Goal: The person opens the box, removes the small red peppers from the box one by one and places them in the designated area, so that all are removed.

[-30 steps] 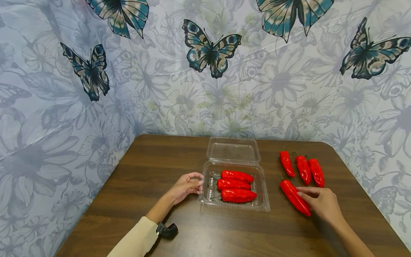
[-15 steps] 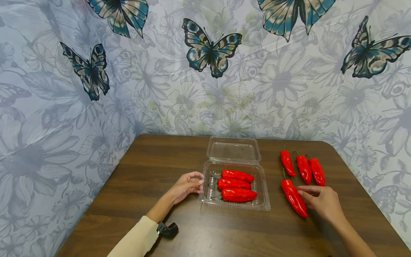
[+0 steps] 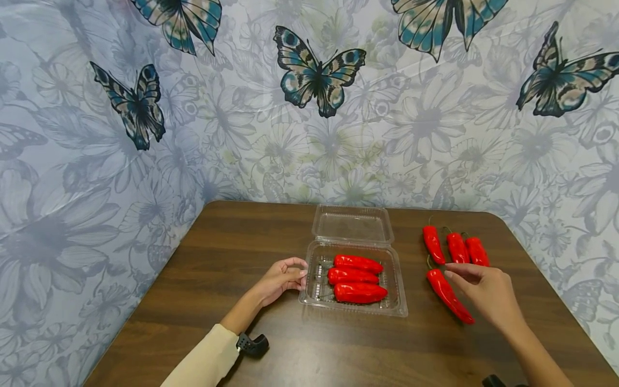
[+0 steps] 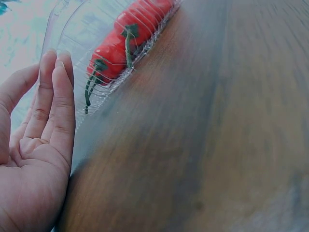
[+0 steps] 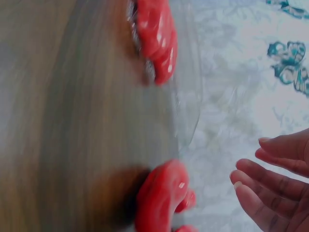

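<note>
Seen from the head, an open clear plastic clamshell container (image 3: 355,310) holds three red chili peppers (image 3: 360,293) side by side. My left hand (image 3: 275,282) holds its left rim lightly between thumb and fingertips; the left wrist view shows the fingers (image 4: 63,111) fairly straight against the plastic. To the right, a single red chili pepper (image 3: 450,296) lies slanted on the table, its stem pointing away. My right hand (image 3: 490,293) hovers beside and over its stem end. In the right wrist view its thumb and fingers (image 5: 265,188) are spread apart, holding nothing.
Three more red chili peppers (image 3: 433,244) lie behind the right hand, partly hidden by it. The container's lid (image 3: 353,224) is folded back toward the wall. A brown wooden table (image 3: 232,231) meets a butterfly-patterned wall covering (image 3: 232,145).
The single chili pepper on the right has turned slightly, its tip swinging left and then right. My right hand has come off it and moved a little farther back. The left hand keeps its place.
</note>
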A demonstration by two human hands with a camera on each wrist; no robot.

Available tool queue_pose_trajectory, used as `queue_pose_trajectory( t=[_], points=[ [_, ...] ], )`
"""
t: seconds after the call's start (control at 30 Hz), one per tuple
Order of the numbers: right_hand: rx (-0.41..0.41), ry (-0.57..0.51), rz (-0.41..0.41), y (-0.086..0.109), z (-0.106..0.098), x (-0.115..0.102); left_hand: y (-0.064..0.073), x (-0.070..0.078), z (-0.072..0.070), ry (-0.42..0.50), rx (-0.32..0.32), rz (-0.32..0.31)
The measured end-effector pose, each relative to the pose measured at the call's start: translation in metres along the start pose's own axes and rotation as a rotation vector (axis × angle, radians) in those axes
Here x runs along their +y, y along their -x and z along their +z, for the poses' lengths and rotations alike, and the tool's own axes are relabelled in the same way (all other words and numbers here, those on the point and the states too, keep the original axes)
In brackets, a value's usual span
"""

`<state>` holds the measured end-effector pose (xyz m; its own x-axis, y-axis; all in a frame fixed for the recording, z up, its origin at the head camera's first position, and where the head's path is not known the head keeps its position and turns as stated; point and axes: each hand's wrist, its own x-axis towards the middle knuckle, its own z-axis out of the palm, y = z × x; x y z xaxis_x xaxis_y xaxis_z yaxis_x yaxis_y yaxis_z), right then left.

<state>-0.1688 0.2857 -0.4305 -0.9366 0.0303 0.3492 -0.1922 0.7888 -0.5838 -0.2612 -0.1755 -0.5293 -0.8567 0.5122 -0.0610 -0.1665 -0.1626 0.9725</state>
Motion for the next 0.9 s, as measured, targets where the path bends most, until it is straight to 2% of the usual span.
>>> queue_pose_trajectory(
  t=[0.23, 0.4, 0.67, 0.9],
  points=[
    [-0.016, -0.043, -0.063, -0.006, 0.011, -0.025, -0.005, 0.002, -0.005, 0.008, 0.000, -0.010],
    [-0.056, -0.076, -0.099, -0.009, 0.022, -0.040, -0.009, 0.002, -0.009, 0.015, -0.015, -0.003],
    [-0.113, -0.188, -0.243, -0.014, 0.037, -0.060, -0.007, 0.004, -0.009, 0.016, -0.023, 0.008],
    [-0.164, -0.234, -0.352, -0.019, 0.054, -0.068, -0.006, 0.005, -0.008, 0.017, -0.025, 0.001]
  ],
)
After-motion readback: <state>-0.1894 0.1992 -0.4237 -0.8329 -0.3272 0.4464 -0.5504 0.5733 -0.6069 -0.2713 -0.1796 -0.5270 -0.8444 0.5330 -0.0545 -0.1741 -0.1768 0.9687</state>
